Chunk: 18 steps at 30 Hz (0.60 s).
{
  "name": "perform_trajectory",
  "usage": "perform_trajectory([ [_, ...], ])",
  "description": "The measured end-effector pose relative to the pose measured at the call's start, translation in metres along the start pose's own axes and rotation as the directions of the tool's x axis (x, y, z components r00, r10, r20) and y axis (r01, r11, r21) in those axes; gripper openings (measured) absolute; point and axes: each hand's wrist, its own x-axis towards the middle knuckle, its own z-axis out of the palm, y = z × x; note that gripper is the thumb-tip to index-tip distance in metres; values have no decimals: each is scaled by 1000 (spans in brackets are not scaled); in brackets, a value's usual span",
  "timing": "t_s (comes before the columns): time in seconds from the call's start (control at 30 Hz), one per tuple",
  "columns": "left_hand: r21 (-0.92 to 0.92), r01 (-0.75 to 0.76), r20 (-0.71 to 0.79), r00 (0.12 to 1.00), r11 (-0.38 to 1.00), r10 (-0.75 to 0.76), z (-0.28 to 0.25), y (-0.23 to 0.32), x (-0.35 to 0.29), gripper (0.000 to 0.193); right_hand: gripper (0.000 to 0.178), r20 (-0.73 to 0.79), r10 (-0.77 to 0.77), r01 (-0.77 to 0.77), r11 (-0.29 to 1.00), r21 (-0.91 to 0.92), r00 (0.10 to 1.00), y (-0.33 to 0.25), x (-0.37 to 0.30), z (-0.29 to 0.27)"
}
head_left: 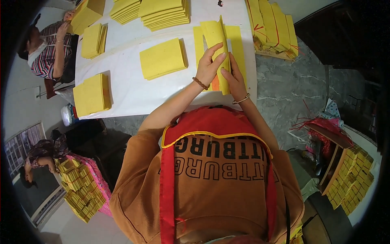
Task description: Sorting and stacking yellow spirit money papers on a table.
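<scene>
A thin sheaf of yellow paper (213, 34), bent up along its length, stands tilted between my hands near the table's right side. My left hand (210, 67) lies on its left face, thumb and fingers pressed against it. My right hand (235, 79) grips the right edge, with the thumb on the near part and the fingers behind it. Under the sheaf lie flat yellow sheets (237, 36), and a patch of orange (215, 83) shows by my left wrist. What the fingers behind the paper touch is hidden.
On the white table (130, 87) are a yellow paper stack (162, 59), others at the left (91, 95) and far side (164, 14). Tied yellow bundles (274, 30) stand beyond the right edge. A person (53, 49) handles yellow paper at the left; another (46, 154) is near piled bundles (79, 187).
</scene>
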Motion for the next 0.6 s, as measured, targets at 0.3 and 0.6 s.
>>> perform_trajectory([
  [0.3, 49, -38, -11, 999, 998, 38, 1, 10, -3, 39, 64, -15, 40, -40, 999, 18, 999, -5, -1, 0],
  [0.6, 120, -264, -253, 924, 957, 287, 11, 6, -1, 27, 65, -6, 22, -22, 1000, -4, 1000, -2, 0, 1],
])
